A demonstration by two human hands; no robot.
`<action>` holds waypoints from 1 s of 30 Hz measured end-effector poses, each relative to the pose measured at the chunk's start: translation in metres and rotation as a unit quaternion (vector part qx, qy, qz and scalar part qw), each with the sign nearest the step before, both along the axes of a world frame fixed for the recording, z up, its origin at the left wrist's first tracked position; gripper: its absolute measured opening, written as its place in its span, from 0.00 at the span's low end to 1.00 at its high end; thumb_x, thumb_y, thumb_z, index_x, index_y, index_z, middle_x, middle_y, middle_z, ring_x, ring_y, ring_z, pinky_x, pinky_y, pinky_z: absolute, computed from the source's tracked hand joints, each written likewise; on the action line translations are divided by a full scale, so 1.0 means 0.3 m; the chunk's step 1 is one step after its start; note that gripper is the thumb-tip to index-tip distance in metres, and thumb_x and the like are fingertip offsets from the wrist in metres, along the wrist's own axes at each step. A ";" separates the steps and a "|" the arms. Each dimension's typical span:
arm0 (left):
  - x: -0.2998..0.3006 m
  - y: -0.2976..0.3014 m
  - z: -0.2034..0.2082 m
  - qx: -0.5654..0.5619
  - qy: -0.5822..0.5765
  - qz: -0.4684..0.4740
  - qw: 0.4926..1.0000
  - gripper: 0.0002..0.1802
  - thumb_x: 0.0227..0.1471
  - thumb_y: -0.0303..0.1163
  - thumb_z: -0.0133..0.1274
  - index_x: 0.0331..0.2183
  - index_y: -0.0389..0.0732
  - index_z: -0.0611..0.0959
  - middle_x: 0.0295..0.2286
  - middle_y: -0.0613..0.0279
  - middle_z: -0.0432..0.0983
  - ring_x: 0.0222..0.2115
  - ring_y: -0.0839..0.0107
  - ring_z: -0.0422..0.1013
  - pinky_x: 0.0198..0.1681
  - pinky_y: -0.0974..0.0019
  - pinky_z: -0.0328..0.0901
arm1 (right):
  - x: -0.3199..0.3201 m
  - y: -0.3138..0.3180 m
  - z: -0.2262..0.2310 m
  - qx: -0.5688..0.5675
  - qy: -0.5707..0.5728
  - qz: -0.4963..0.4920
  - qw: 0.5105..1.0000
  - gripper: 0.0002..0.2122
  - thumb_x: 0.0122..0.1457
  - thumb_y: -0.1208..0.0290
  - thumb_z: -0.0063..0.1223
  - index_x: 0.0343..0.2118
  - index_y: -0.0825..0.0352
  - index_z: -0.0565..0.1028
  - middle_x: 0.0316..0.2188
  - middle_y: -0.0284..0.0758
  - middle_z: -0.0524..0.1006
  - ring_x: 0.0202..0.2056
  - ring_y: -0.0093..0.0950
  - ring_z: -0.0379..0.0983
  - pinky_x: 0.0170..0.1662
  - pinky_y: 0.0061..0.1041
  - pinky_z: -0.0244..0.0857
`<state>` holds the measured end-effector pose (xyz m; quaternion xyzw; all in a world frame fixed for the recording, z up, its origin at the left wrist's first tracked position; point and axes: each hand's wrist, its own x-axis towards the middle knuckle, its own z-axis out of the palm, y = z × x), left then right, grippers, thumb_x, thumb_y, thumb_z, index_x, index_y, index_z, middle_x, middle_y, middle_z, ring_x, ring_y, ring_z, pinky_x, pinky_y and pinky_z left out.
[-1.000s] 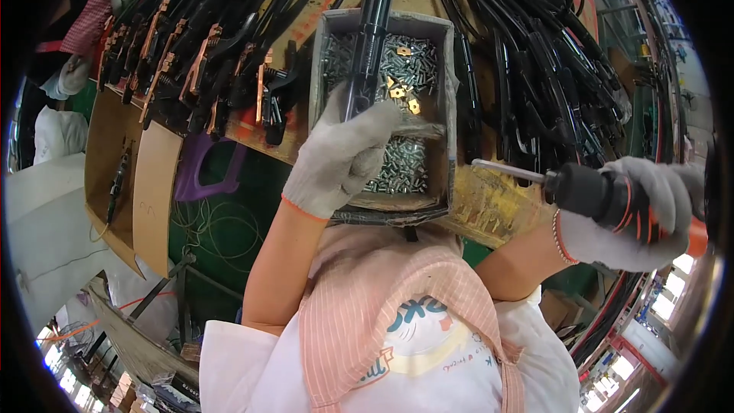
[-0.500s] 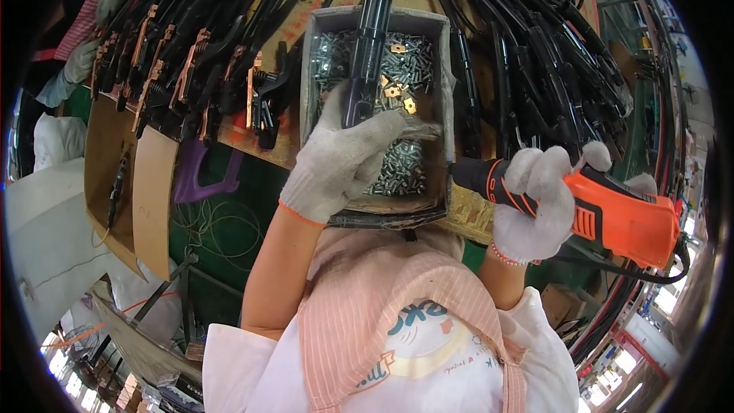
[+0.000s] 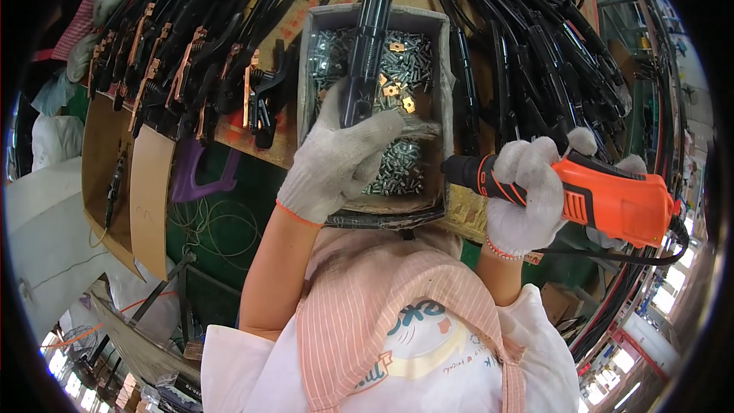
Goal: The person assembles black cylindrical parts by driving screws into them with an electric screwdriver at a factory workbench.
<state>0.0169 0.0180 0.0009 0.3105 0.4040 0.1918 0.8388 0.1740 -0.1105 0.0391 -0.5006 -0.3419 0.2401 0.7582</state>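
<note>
My left hand (image 3: 342, 159), in a grey knit glove, grips a black tubular handle piece (image 3: 362, 57) that lies lengthwise over a grey box (image 3: 438, 69) of small metal screws and brass tabs. My right hand (image 3: 531, 193), also gloved, holds an orange and black electric screwdriver (image 3: 592, 193). Its black nose points left toward the box's right wall, near my left hand. A black cord runs from the tool's rear.
Several black cables (image 3: 527, 53) with black handles and copper-jawed clamps (image 3: 191, 69) cover the wooden bench around the box. A purple handle (image 3: 200, 176) lies at the bench edge above cardboard sheets (image 3: 149, 191). A pink striped apron (image 3: 382, 313) fills the lower middle.
My right hand has brought the orange screwdriver in from the right until its nose points at the box. My left hand stays on the black handle piece.
</note>
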 end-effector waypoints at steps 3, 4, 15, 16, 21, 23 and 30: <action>0.002 -0.001 -0.006 -0.005 0.005 -0.001 1.000 0.40 0.49 0.31 0.62 0.58 0.36 0.60 0.22 0.69 0.68 0.12 0.84 0.58 0.11 0.78 0.52 | -0.004 0.011 -0.011 0.118 0.122 0.031 0.985 0.23 0.57 0.76 0.58 0.49 0.58 0.56 0.21 0.36 0.70 0.18 0.28 0.66 0.25 0.29 0.66; 0.002 0.000 -0.003 -0.005 0.005 -0.001 1.000 0.40 0.49 0.31 0.62 0.58 0.36 0.60 0.22 0.69 0.68 0.12 0.84 0.58 0.11 0.78 0.52 | 0.004 0.007 -0.007 0.117 0.092 0.046 0.988 0.25 0.55 0.81 0.55 0.51 0.56 0.55 0.26 0.37 0.71 0.19 0.28 0.66 0.24 0.28 0.66; -0.005 -0.011 0.011 -0.018 0.039 0.022 0.999 0.43 0.53 0.59 0.56 0.58 0.41 0.63 0.23 0.71 0.68 0.14 0.85 0.58 0.13 0.80 0.51 | 0.033 0.009 0.110 0.245 0.067 -0.009 0.967 0.38 0.53 0.85 0.48 0.65 0.47 0.51 0.48 0.36 0.66 0.19 0.16 0.57 0.18 0.19 0.51; -0.008 -0.009 0.006 -0.017 0.038 0.024 0.999 0.43 0.53 0.59 0.56 0.58 0.41 0.63 0.23 0.71 0.68 0.14 0.85 0.58 0.13 0.80 0.51 | 0.035 0.008 0.110 0.233 0.070 -0.017 0.970 0.35 0.54 0.84 0.48 0.63 0.49 0.55 0.47 0.36 0.66 0.18 0.16 0.55 0.18 0.17 0.51; -0.026 -0.002 0.007 -0.061 0.003 -0.010 0.998 0.37 0.55 0.72 0.39 0.31 0.45 0.79 0.16 0.72 0.69 0.09 0.84 0.58 0.08 0.80 0.46 | 0.017 0.054 0.153 0.273 0.076 -0.006 0.959 0.30 0.54 0.83 0.48 0.60 0.50 0.60 0.44 0.34 0.66 0.18 0.15 0.54 0.18 0.15 0.51; -0.026 0.002 0.020 -0.045 -0.001 -0.003 0.999 0.37 0.56 0.72 0.36 0.36 0.46 0.78 0.18 0.71 0.71 0.09 0.84 0.58 0.08 0.81 0.47 | 0.009 0.080 0.151 0.301 0.090 0.015 0.949 0.29 0.54 0.83 0.48 0.59 0.50 0.61 0.43 0.33 0.66 0.18 0.15 0.54 0.18 0.15 0.51; -0.032 -0.003 0.006 -0.012 -0.022 -0.023 0.999 0.43 0.53 0.76 0.30 0.33 0.46 0.79 0.17 0.73 0.68 0.10 0.84 0.58 0.10 0.79 0.47 | -0.042 0.156 0.156 0.314 0.080 0.060 0.944 0.30 0.58 0.83 0.47 0.60 0.44 0.60 0.46 0.33 0.68 0.18 0.15 0.56 0.19 0.16 0.54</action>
